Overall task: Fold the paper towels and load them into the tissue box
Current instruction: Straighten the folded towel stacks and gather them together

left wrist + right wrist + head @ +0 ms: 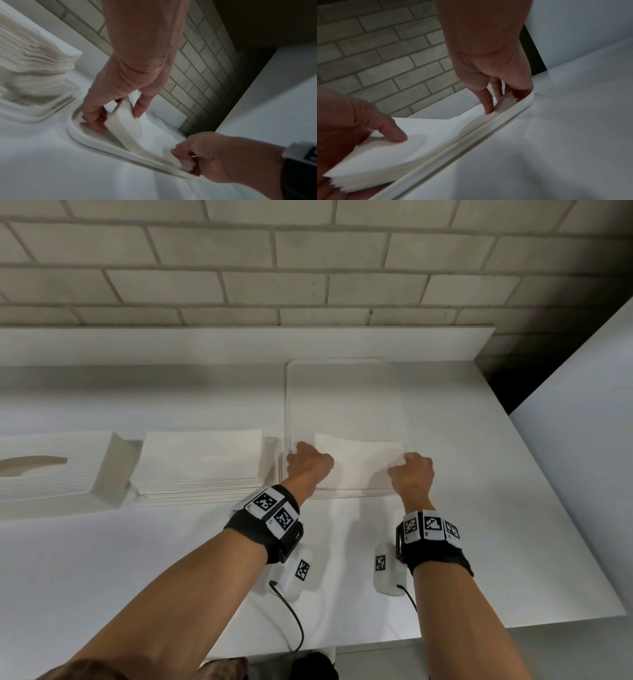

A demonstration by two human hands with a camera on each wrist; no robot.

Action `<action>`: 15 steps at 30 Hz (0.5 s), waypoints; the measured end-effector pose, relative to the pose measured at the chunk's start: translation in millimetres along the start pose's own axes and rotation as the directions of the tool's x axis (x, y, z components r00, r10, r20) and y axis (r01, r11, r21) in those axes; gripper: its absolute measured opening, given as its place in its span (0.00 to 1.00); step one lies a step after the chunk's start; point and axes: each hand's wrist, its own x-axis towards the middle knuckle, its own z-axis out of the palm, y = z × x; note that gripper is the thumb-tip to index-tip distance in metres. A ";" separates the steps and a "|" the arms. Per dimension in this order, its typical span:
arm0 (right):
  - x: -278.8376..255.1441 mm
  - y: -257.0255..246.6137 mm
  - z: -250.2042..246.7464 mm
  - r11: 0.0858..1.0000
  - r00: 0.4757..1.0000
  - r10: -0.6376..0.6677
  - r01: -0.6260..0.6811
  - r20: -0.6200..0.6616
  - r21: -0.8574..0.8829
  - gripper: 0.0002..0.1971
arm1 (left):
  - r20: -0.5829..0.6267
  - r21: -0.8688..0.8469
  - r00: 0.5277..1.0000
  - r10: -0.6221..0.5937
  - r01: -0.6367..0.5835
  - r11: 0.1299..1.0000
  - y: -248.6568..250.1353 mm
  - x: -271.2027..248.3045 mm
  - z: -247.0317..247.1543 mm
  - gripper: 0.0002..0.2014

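Observation:
A folded stack of white paper towels (pixel 359 463) lies at the near end of a white tray (pixel 342 364). My left hand (pixel 310 462) grips the stack's left end, and my right hand (pixel 411 470) grips its right end. In the left wrist view the left hand (pixel 118 116) holds the stack (pixel 150 136) with thumb above and fingers below, tilting that end up off the tray (pixel 102 143). In the right wrist view the right hand (pixel 496 104) pinches the serrated end of the stack (pixel 428 135). The white tissue box (pixel 51 470) lies at the far left with its oval slot facing up.
A tall pile of unfolded paper towels (pixel 198 460) sits on a second tray between the tissue box and the hands. A brick wall (pixel 308 268) runs behind the white table. The table's right edge (pixel 565 508) is beside a white panel.

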 end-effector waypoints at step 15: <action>-19.1 -23.5 -34.1 0.650 0.962 0.042 -0.230 0.268 0.725 0.36 | 0.192 -0.498 0.886 0.423 -0.284 0.819 63.1 -75.3 -37.9 0.32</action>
